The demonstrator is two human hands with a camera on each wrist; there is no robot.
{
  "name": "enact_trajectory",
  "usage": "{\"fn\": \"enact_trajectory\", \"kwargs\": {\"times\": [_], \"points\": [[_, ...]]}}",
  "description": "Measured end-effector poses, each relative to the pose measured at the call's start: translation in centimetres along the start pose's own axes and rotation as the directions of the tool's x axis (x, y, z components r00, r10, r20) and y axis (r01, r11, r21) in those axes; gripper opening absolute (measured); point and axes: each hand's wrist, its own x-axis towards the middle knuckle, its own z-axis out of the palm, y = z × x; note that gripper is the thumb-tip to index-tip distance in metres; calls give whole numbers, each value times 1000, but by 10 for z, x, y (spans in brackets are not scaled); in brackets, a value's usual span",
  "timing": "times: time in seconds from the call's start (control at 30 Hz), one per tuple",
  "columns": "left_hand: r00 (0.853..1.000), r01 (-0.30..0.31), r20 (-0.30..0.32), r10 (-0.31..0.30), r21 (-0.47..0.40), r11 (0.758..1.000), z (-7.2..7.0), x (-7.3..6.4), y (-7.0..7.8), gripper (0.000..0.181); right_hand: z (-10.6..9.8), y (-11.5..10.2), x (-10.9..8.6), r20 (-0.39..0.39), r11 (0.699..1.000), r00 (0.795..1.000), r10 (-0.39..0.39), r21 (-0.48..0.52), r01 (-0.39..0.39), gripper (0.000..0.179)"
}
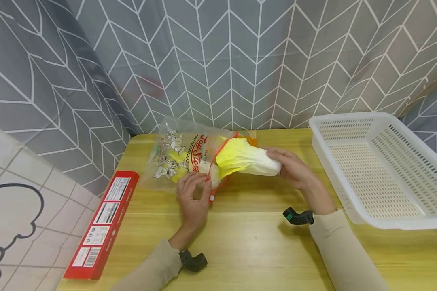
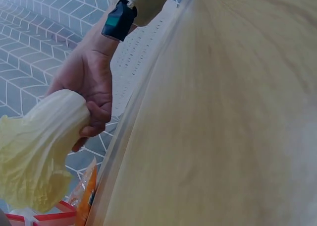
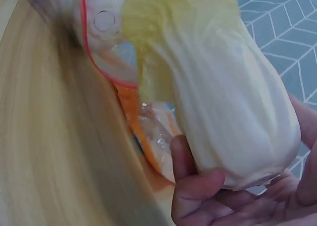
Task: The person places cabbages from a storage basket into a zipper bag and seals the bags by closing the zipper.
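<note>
My right hand (image 1: 293, 167) grips the white base of a napa cabbage (image 1: 253, 158), with the fingers curled round it in the right wrist view. The cabbage's yellow leafy end lies at the mouth of a clear zip bag (image 1: 183, 155) printed with cartoon figures and red "Toy Story" lettering. My left hand (image 1: 194, 198) pinches the bag's red zip edge at its near side. Inside the bag, another pale thing with yellow (image 1: 214, 174) shows through; its kind is unclear. The left wrist view shows the cabbage (image 2: 44, 146) held by its base, raised off the table.
A white perforated plastic basket (image 1: 360, 220) stands at the right of the wooden table (image 1: 240, 242). A long red box (image 1: 102, 226) lies along the left edge. Behind the bag's mouth sits an orange packet (image 3: 133, 119). A grey patterned curtain (image 1: 218, 64) hangs along the back.
</note>
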Motion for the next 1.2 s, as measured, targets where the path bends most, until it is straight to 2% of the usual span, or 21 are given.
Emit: {"fn": "enact_trajectory", "kwargs": {"times": [0.13,0.2,0.27,0.33,0.4,0.47,0.53,0.63,0.77,0.87,0.93,1.07,1.13,1.2], "points": [[1000,3,-6,-3,-4,1000,0,1,-1,8,-4,7,4,11,992,992,129,-6,-129,27],[1000,5,-9,-5,-2,1000,0,0,-1,9,-4,11,6,27,990,990,139,-11,-139,31],[1000,3,-17,-3,-5,1000,1,0,-1,10,-4,14,5,60,994,993,104,-40,-102,34],[1000,2,-23,-2,-11,1000,0,0,-1,10,-3,15,3,101,993,994,45,-110,-33,43],[1000,1,-30,-1,-22,1000,0,0,-1,10,0,15,1,126,978,991,-36,-200,61,61],[999,0,-37,-1,-32,999,0,1,-1,10,2,14,1,133,948,984,-119,-280,153,73],[999,-3,-42,1,-38,999,0,1,-1,10,5,14,2,109,922,976,-187,-324,213,73],[999,7,-43,-9,-45,999,-1,1,-1,9,8,17,6,63,927,969,-240,-281,248,60],[999,25,-33,-27,-50,998,0,0,-2,9,8,25,9,56,977,978,-201,-55,204,45],[999,23,-28,-24,-51,998,2,1,-2,9,7,31,12,73,985,987,-142,109,133,38],[999,19,-30,-21,-50,999,2,1,-2,9,6,34,13,84,986,992,-96,147,83,35],[998,36,-46,-39,-67,997,2,1,-1,7,6,36,14,85,999,996,-6,45,2,39],[997,41,-58,-46,-84,996,2,2,0,7,7,34,13,59,999,998,-7,-51,10,44],[997,43,-65,-50,-102,994,1,1,0,8,8,32,13,28,987,999,-44,-152,48,50]]}}
